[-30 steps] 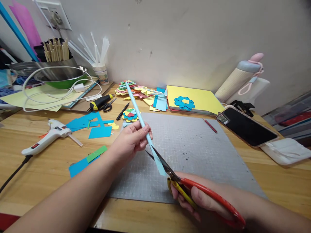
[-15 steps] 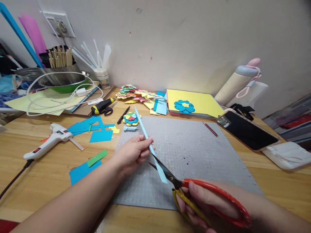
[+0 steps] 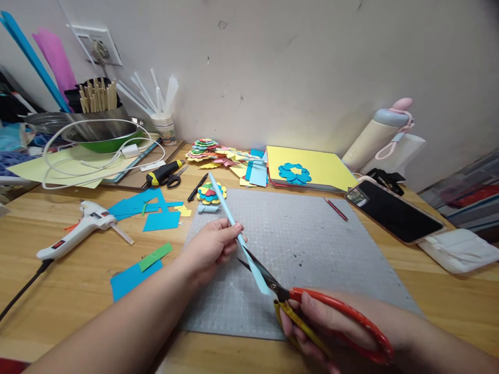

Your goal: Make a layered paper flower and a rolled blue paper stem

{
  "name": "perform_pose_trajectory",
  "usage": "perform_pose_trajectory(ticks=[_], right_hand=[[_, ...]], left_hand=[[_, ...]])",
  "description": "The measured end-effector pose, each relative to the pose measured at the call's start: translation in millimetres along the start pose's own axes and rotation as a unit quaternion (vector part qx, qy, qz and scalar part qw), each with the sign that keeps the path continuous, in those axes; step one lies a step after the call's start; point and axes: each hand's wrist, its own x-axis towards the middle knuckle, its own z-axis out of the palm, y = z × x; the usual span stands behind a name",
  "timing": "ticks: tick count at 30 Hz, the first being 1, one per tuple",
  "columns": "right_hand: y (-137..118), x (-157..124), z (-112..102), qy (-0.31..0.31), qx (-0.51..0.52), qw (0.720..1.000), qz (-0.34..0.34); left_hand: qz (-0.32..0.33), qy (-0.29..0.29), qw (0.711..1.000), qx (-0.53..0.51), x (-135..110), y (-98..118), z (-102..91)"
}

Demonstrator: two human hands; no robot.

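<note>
Between the thumb and fingers of my left hand (image 3: 214,246) is a thin light-blue rolled paper tube (image 3: 223,204), slanting from upper left to lower right. Its lower end flares into a loose pointed flap. My right hand (image 3: 312,322) grips a pair of scissors (image 3: 275,288) with one red and one yellow handle. The dark blades are parted around the tube, just below my left fingers. A grey cutting mat (image 3: 312,270) lies under both hands. Behind the tube's upper end are a layered paper flower (image 3: 208,193) and a short light-blue paper roll (image 3: 208,209).
A white glue gun (image 3: 83,228) and blue paper pieces (image 3: 161,221) lie on the left. At the back are a black pen (image 3: 197,187), small scissors (image 3: 175,179) and a yellow paper stack (image 3: 327,163) bearing a blue flower (image 3: 295,174). A phone (image 3: 397,210) and pencil (image 3: 336,209) lie right.
The scissors and my right hand have shifted slightly left, the blades still parted around the tube. The tube's upper end has tipped a little left. The whole view has shifted slightly.
</note>
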Motion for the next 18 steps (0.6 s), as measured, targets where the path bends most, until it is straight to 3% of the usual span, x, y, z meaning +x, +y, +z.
perform_pose_trajectory(ticks=[12, 18], right_hand=[[29, 11, -6, -0.011, 0.059, 0.998, -0.021], [26, 10, 3, 0.009, 0.036, 0.999, -0.032]], left_hand=[[0.047, 0.020, 0.999, 0.007, -2, 3, 0.9], [0.065, 0.017, 0.998, 0.006, -1, 2, -0.3]])
